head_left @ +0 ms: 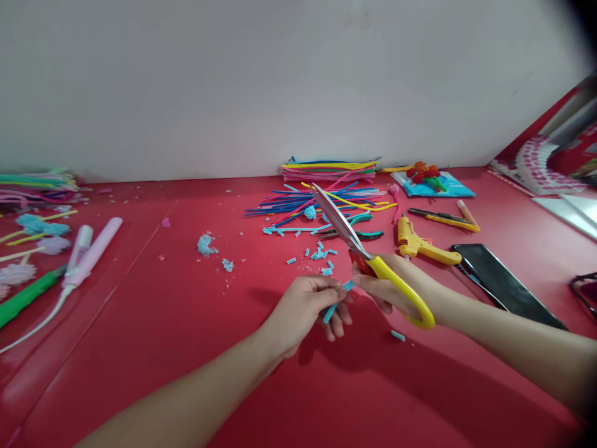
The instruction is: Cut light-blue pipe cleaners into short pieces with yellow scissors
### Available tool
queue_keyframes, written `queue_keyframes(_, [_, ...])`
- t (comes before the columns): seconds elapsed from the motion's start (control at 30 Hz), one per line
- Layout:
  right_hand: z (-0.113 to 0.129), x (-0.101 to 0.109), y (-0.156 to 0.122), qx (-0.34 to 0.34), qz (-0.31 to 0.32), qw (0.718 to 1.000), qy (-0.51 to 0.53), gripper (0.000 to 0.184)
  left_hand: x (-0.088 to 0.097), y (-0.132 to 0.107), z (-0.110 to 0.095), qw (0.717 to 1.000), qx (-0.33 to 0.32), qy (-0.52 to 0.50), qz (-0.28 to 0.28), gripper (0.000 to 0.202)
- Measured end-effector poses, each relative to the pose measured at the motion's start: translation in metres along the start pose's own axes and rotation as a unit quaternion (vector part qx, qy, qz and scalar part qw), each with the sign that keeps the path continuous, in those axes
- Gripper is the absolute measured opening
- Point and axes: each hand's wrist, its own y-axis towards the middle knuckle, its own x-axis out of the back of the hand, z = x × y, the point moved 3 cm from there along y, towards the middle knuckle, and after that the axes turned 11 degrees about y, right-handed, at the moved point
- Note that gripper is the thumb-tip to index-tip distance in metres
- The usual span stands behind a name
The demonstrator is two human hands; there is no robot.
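Note:
Between the thumb and fingers of my left hand [311,305] is a short light-blue pipe cleaner [330,313], its far end reaching my right fingertips. My right hand [396,280] is closed around scissors [403,289] with a yellow handle; their blades point up and away to the left, clear of the pipe cleaner. Several cut light-blue pieces [319,254] lie beyond my hands, and a single cut piece [397,335] lies below my right hand. Parts of my right fingers are hidden behind the handle.
Loose blue and pink pipe cleaners [280,204] and pliers [368,235] lie beyond my hands. To the right are a yellow glue gun [420,244], a utility knife [448,219] and a black phone [504,280]. A pink corded tool [96,252] and blue fluff [205,244] sit left.

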Motion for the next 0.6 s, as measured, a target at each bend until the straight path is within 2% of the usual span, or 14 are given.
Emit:
queue_keyframes(0.17, [-0.008, 0.016, -0.014, 0.016, 0.022, 0.995, -0.097, 0.031, 0.014, 0.001, -0.006, 0.993, -0.047, -0.025, -0.104, 0.016])
queue_keyframes(0.27, [-0.017, 0.02, -0.025, -0.003, 0.057, 0.987, -0.148, 0.034, 0.021, 0.002, -0.008, 0.985, -0.077, -0.031, -0.151, 0.017])
queue_keyframes(0.43, [-0.028, 0.013, -0.033, -0.039, 0.09, 0.983, -0.157, 0.039, 0.024, 0.004, -0.004, 0.981, -0.096, -0.009, -0.167, 0.018])
queue_keyframes(0.6, [-0.021, 0.006, -0.034, -0.034, 0.092, 0.984, -0.149, 0.039, 0.024, 0.003, -0.004, 0.979, -0.102, 0.0, -0.178, 0.018])
